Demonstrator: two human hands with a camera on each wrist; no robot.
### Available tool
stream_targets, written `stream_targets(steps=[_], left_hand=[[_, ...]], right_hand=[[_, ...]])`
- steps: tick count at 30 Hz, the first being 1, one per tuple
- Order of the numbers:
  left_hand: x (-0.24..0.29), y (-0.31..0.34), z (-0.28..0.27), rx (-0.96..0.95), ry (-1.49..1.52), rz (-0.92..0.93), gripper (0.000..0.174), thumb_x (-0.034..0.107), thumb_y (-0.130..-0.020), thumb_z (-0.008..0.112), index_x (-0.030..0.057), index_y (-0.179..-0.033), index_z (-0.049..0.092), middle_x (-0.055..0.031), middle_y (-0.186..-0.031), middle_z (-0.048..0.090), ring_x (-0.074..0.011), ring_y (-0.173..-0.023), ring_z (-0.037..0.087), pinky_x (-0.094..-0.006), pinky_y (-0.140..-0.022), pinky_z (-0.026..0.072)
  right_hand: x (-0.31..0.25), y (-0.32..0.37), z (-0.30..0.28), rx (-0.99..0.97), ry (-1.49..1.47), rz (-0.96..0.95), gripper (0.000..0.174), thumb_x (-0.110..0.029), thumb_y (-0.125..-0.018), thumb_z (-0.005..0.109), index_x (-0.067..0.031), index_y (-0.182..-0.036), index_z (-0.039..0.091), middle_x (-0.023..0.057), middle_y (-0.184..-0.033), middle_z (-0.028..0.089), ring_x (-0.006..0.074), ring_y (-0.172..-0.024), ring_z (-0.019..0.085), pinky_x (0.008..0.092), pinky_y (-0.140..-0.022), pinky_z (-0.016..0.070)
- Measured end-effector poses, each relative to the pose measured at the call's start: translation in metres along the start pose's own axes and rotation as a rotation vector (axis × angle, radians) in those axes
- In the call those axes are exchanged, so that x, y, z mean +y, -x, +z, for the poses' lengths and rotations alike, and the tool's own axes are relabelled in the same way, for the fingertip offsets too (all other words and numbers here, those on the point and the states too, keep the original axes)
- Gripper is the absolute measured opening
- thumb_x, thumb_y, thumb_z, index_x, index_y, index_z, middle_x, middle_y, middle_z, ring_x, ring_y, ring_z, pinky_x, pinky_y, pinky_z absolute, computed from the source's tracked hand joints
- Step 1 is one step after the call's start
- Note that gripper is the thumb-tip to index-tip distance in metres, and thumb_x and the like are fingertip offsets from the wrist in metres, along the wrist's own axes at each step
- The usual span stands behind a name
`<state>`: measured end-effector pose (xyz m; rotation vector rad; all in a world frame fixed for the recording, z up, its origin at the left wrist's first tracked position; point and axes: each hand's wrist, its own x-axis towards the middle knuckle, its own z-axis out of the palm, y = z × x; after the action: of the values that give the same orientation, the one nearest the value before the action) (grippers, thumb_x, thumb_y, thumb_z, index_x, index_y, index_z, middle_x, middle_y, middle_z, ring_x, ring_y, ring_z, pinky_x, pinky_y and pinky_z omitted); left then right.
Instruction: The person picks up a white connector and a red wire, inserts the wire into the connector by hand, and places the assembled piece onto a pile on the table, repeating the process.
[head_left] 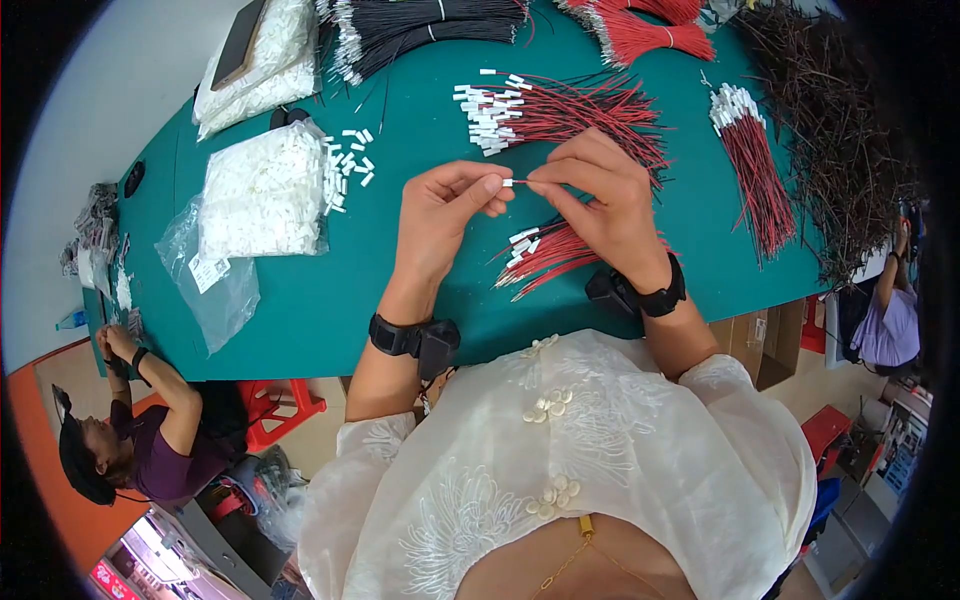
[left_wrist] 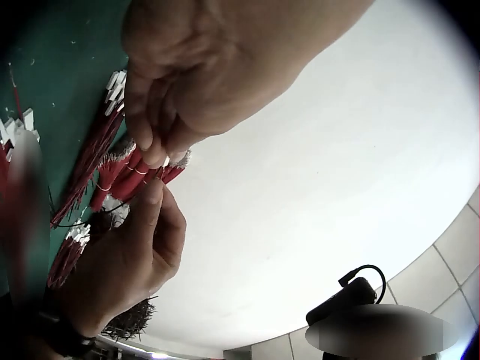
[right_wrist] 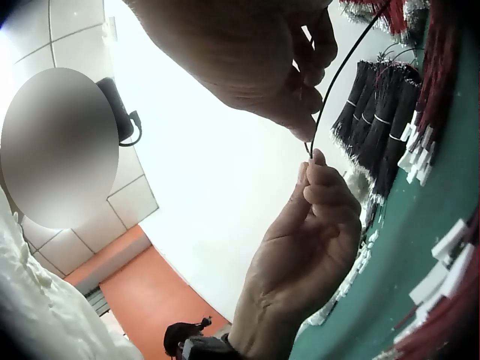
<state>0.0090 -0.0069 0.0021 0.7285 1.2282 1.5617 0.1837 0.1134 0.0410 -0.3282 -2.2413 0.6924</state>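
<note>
My left hand (head_left: 432,215) pinches a small white connector housing (head_left: 508,183) between thumb and forefinger. Opposite it, the fingertips of my right hand (head_left: 612,200) pinch a thin wire at the housing's end. In the right wrist view, a black wire (right_wrist: 339,84) runs up from where the fingertips of both hands almost meet. Below my right hand lies a bunch of red and black wires (head_left: 550,250), some with white housings. Just beyond the hands spreads a larger pile of wires with white connectors (head_left: 575,112).
At the left, a clear bag of white housings (head_left: 262,190) lies beside loose housings (head_left: 350,165). Black wire bundles (head_left: 430,30) and red wire bundles (head_left: 660,35) line the green table's (head_left: 370,270) far side. Another wired bunch (head_left: 755,180) and a dark heap (head_left: 830,130) are right. Other people sit nearby.
</note>
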Motion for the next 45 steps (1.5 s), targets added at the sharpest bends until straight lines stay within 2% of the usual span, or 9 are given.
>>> stream_targets(steps=[34, 45], left_hand=[[-0.002, -0.001, 0.003, -0.015, -0.082, -0.012, 0.018, 0.011, -0.098, 0.069, -0.0037, -0.108, 0.073, -0.01, -0.088, 0.075, -0.0115, -0.074, 0.068, -0.0245, -0.07, 0.0542], [-0.003, 0.0, 0.003, -0.025, -0.063, -0.024, 0.017, 0.009, -0.098, 0.069, -0.0044, -0.109, 0.073, -0.0107, -0.088, 0.075, -0.0123, -0.076, 0.069, -0.0252, -0.07, 0.0554]], right_hand=[[0.011, 0.001, 0.005, -0.061, -0.09, 0.003, 0.015, 0.003, -0.074, 0.079, -0.0016, -0.086, 0.072, 0.0081, -0.085, 0.068, 0.0251, -0.08, 0.063, 0.0353, -0.072, 0.0501], [0.014, 0.003, 0.008, -0.103, -0.135, 0.016, 0.012, 0.0, -0.078, 0.077, -0.002, -0.089, 0.073, 0.0078, -0.086, 0.068, 0.0252, -0.081, 0.063, 0.0336, -0.073, 0.0506]])
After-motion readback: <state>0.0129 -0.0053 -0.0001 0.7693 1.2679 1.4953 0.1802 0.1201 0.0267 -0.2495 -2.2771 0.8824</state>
